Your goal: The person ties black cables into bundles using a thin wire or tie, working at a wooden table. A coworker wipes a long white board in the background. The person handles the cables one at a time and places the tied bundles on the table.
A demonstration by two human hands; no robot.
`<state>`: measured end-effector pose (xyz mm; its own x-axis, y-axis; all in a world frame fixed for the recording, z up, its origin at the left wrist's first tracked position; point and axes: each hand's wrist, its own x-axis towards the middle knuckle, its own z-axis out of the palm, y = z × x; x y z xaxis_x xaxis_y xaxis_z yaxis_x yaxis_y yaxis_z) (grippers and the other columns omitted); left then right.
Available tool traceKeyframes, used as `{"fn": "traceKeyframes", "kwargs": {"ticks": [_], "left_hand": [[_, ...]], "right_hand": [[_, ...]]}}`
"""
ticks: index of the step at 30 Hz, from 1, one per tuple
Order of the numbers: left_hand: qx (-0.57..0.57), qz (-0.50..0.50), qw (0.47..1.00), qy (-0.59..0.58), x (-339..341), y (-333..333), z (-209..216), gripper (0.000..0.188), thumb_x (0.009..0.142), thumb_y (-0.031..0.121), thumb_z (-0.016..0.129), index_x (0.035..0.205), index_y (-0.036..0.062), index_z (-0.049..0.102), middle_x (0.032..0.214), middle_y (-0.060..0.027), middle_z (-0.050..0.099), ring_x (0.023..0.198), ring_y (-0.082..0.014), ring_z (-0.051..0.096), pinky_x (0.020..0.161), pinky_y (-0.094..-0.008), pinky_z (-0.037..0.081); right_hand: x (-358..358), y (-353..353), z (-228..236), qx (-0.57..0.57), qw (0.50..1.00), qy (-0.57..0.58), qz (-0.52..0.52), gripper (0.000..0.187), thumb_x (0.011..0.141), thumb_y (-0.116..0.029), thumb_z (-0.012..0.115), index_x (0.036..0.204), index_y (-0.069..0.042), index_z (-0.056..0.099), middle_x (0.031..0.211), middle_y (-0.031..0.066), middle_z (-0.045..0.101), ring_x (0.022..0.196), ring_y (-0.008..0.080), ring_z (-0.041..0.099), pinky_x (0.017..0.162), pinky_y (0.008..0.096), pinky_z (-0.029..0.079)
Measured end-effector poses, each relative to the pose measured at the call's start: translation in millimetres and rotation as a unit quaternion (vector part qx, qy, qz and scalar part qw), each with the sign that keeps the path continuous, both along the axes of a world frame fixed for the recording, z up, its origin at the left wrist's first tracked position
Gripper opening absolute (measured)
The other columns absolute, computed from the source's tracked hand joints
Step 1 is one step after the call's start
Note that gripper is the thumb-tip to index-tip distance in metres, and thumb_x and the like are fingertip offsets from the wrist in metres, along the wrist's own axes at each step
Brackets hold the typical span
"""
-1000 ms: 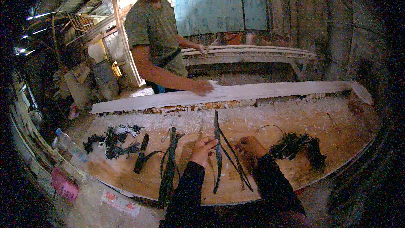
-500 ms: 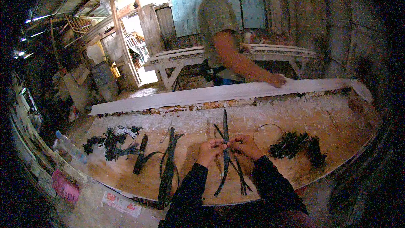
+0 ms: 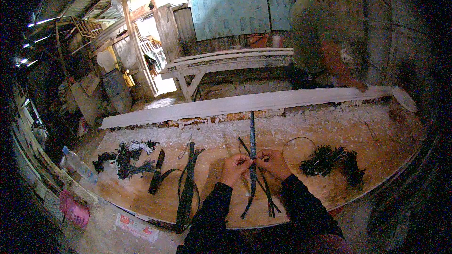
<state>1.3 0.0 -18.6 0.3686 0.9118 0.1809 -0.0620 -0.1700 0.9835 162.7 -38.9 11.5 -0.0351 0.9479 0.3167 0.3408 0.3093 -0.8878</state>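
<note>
pinching at mid-length of a long dark strip [image 3: 252, 136]: left hand [image 3: 234, 168] and right hand [image 3: 275, 163] meet there, thumbs drawn against fingers. whether they grip the strip itself or a thin tie, cannot tell. strip stretches away over the wooden tabletop [image 3: 136, 198], thinner strips [image 3: 268, 196] crossing it near the hands. dark bundle [image 3: 187, 188] to the left; stringy black clump [image 3: 325, 162] to the right.
</note>
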Motion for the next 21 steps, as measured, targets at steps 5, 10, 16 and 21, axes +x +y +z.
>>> {"fn": "traceKeyframes", "kwargs": {"ticks": [5,10,16,21], "left_hand": [[0.263,0.078,0.961,0.029,2.4,2.8,-0.2,0.008,0.075,0.008,0.063,0.075,0.0015,0.058,0.077,-0.0034,0.055,0.06,-0.0103,0.053,0.051,-0.0231,0.045],[0.239,0.087,0.961,0.108,2.3,3.4,0.2,0.01,0.074,0.009,0.064,0.072,0.0012,0.057,0.078,-0.0051,0.053,0.071,-0.0128,0.054,0.059,-0.0236,0.045],[0.166,0.017,0.983,0.071,3.4,9.8,-8.0,0.014,0.078,0.013,0.061,0.075,0.0007,0.055,0.082,-0.003,0.048,0.067,-0.0099,0.053,0.046,-0.0203,0.045],[0.067,-0.034,0.997,-0.003,6.5,5.3,-8.4,0.014,0.08,0.013,0.057,0.082,0.0003,0.052,0.093,-0.0029,0.044,0.07,-0.0108,0.053,0.049,-0.0212,0.049]], "right_hand": [[-1.0,-0.6,-1.2,0.011,0.999,-0.029,-0.014,0.013,0.073,-0.014,0.063,0.073,-0.002,0.058,0.07,0.0028,0.058,0.064,0.01,0.054,0.061,0.0245,0.045],[-3.6,-1.5,-1.3,0.014,0.999,-0.025,-0.031,0.012,0.073,-0.013,0.063,0.072,-0.003,0.056,0.069,0.0023,0.056,0.064,0.0093,0.053,0.059,0.0243,0.044],[-2.9,-2.8,-2.2,0.043,0.998,-0.045,-0.022,0.011,0.071,-0.01,0.062,0.072,-0.003,0.054,0.068,0.0015,0.054,0.062,0.0089,0.051,0.056,0.0242,0.043],[-3.7,-3.9,-0.7,0.068,0.996,-0.046,-0.033,0.011,0.068,-0.008,0.063,0.069,-0.003,0.052,0.066,0.0021,0.053,0.062,0.0098,0.051,0.056,0.0243,0.043]]}}
